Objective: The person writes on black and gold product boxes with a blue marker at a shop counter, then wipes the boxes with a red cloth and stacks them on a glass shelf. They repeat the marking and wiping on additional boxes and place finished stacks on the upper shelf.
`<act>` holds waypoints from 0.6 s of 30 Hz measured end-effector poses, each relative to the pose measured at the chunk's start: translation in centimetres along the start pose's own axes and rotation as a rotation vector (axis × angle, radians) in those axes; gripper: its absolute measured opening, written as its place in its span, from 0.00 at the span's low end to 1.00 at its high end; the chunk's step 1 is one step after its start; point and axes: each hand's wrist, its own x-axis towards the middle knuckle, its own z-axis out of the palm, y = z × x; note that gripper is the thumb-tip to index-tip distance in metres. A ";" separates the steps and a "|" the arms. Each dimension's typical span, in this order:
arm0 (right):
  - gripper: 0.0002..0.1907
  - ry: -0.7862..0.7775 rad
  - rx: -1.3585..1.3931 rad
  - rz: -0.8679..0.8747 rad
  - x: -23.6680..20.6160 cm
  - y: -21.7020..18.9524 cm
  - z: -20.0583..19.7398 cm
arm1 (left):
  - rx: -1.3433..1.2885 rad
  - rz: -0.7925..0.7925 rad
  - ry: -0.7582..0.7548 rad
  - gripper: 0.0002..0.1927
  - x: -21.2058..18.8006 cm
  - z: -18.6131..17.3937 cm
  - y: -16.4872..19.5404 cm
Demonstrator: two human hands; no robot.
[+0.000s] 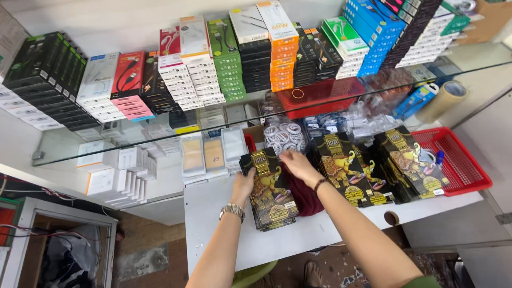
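A stack of black flat packets with a gold elephant picture [271, 192] lies on the white lower shelf [298, 240]. My left hand [243, 186], with a metal watch on the wrist, grips the stack's left edge. My right hand [297, 164], a dark band on the wrist, rests on the stack's top right corner, over a dark red cloth [302, 196]. More of the same elephant packets [346, 173] stand in rows to the right, reaching the red basket [463, 165].
A glass shelf [133, 144] above carries stacked boxes of cables in many colours [229, 58], a red tray [320, 96] and a tape roll [442, 98]. White boxes [120, 176] and bagged white cables [282, 136] sit below the glass. A cabinet [58, 240] stands lower left.
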 end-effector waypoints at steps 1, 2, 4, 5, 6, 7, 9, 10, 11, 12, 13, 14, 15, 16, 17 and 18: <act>0.21 -0.027 0.025 0.123 -0.7 1.4 0.2 | -0.027 -0.090 -0.079 0.38 -0.3 0.2 -0.9; 0.23 -0.057 0.051 0.254 -1.7 2.6 0.5 | -0.019 -0.099 -0.081 0.38 -0.9 0.4 -1.8; 0.24 -0.125 0.114 0.366 -2.9 4.5 1.0 | -0.008 -0.103 -0.082 0.38 -1.4 0.9 -3.1; 0.25 -0.161 0.146 0.424 -3.6 5.2 1.4 | -0.024 -0.093 -0.116 0.36 -1.8 1.1 -3.5; 0.24 -0.163 0.126 0.340 -4.1 5.8 1.8 | -0.043 -0.080 -0.150 0.34 -2.0 1.3 -3.7; 0.24 -0.166 0.104 0.255 -4.2 6.2 2.2 | -0.062 -0.067 -0.182 0.32 -2.2 1.5 -3.8; 0.24 -0.146 -0.110 0.137 -4.3 6.6 2.6 | -0.098 -0.140 -0.205 0.31 -2.3 1.8 -3.8; 0.25 -0.121 -0.303 0.101 -4.3 6.4 2.7 | -0.116 -0.176 -0.216 0.31 -2.3 1.9 -3.7; 0.26 -0.098 -0.496 0.064 -4.2 6.1 2.6 | -0.074 -0.169 -0.214 0.31 -2.2 1.8 -3.5; 0.27 -0.107 -0.491 0.073 -4.1 5.9 2.5 | -0.031 -0.158 -0.209 0.30 -2.1 1.6 -3.3; 0.28 -0.116 -0.487 0.082 -4.0 5.6 2.1 | 0.011 -0.147 -0.204 0.30 -1.8 1.3 -3.0; 0.29 -0.124 -0.483 0.091 -4.1 5.0 1.8 | 0.029 -0.160 -0.203 0.29 -1.7 0.9 -2.8; 0.29 -0.146 -0.300 0.160 -4.4 4.2 1.3 | 0.045 -0.171 -0.203 0.28 -1.5 0.3 -2.5; 0.30 -0.167 -0.117 0.228 -4.8 3.4 0.8 | 0.063 -0.182 -0.202 0.27 -1.4 -0.2 -2.2; 0.31 -0.188 0.068 0.293 -5.2 2.5 0.5 | -0.011 -0.192 -0.226 0.26 -1.3 -0.6 -1.8; 0.31 -0.188 0.070 0.302 -5.4 1.4 0.2 | -0.087 -0.198 -0.250 0.26 -1.1 -1.1 -1.4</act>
